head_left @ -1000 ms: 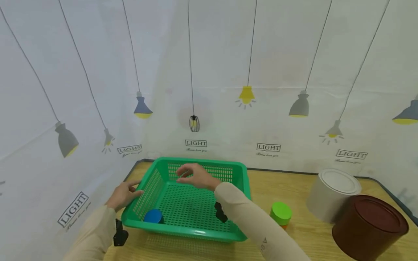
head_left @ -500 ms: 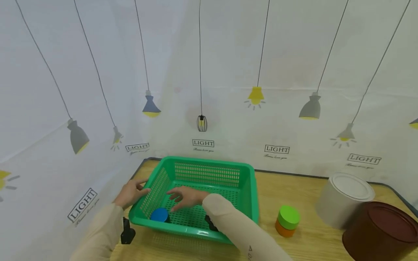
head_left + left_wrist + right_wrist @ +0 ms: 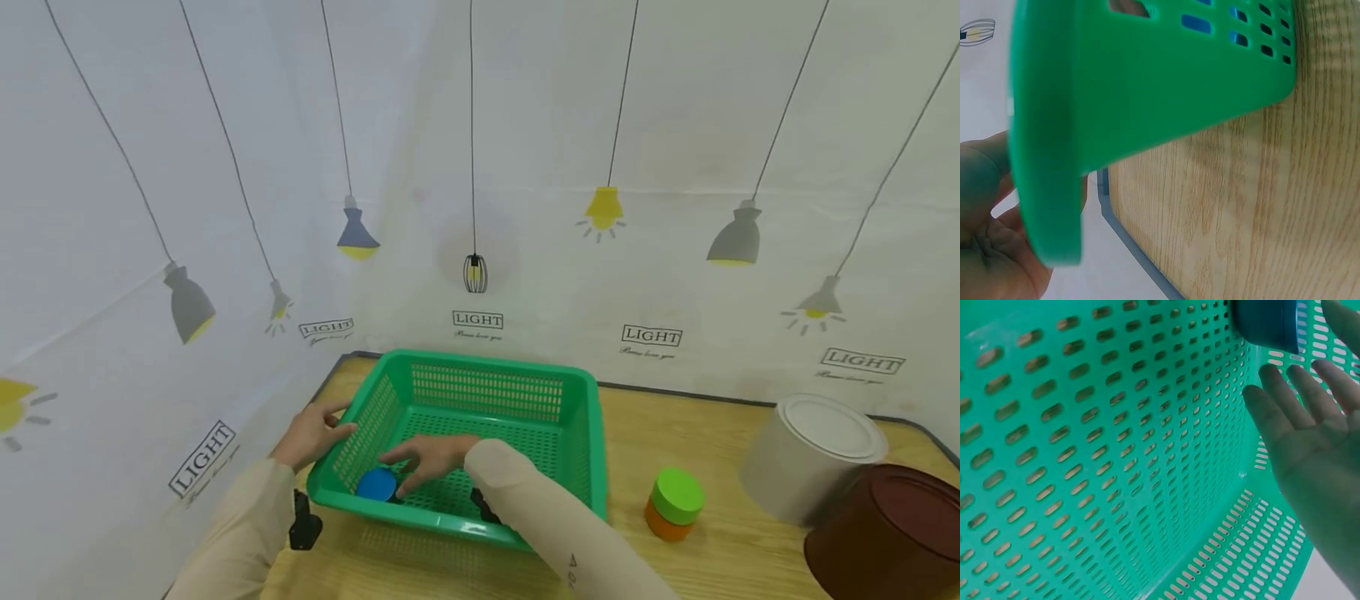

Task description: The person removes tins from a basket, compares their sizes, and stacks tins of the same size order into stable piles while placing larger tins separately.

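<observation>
Basket: a rectangular green plastic basket (image 3: pixel 480 392) with slotted, perforated walls and floor, standing on the desk.
Jar: a small round jar with a smooth blue lid (image 3: pixel 377 484), in the basket's near left corner.
Right grip: the right hand (image 3: pixel 427 457) is inside the basket, fingers spread and relaxed; the fingertips reach the jar, though contact is hard to judge.
Left grip: the left hand (image 3: pixel 311 433) rests against the basket's left rim, fingers fairly straight.
Desk: pale wood grain (image 3: pixel 675 567), carrying a green-lidded orange jar (image 3: pixel 675 504), a white tin (image 3: pixel 813 454) and a brown tin (image 3: pixel 888 533).
Room: white cloth backdrop printed with hanging lamps.
</observation>
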`<action>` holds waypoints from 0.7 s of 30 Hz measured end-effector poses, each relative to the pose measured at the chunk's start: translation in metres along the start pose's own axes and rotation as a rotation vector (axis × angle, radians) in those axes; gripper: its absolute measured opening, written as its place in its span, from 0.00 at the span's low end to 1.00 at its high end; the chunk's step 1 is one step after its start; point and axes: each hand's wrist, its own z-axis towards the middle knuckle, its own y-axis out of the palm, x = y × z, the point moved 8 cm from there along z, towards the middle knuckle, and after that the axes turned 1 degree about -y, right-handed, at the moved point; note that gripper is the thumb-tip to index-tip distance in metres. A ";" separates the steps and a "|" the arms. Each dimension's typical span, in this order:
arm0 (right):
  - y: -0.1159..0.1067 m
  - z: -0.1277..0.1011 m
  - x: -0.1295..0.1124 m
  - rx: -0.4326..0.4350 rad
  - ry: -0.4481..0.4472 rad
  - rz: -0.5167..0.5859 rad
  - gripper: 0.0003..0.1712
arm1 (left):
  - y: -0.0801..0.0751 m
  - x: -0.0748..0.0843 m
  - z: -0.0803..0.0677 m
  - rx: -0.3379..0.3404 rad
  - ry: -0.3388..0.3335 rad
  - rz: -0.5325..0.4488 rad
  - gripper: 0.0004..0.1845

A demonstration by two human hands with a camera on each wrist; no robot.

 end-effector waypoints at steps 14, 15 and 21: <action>-0.003 -0.011 0.007 0.046 0.056 -0.047 0.24 | 0.004 -0.002 -0.004 -0.007 0.012 0.006 0.28; -0.005 -0.012 0.008 0.059 0.061 -0.045 0.23 | 0.004 -0.001 -0.003 -0.007 0.019 0.012 0.28; -0.016 -0.019 0.009 0.111 0.068 0.002 0.22 | 0.002 0.003 0.000 -0.005 0.028 0.016 0.28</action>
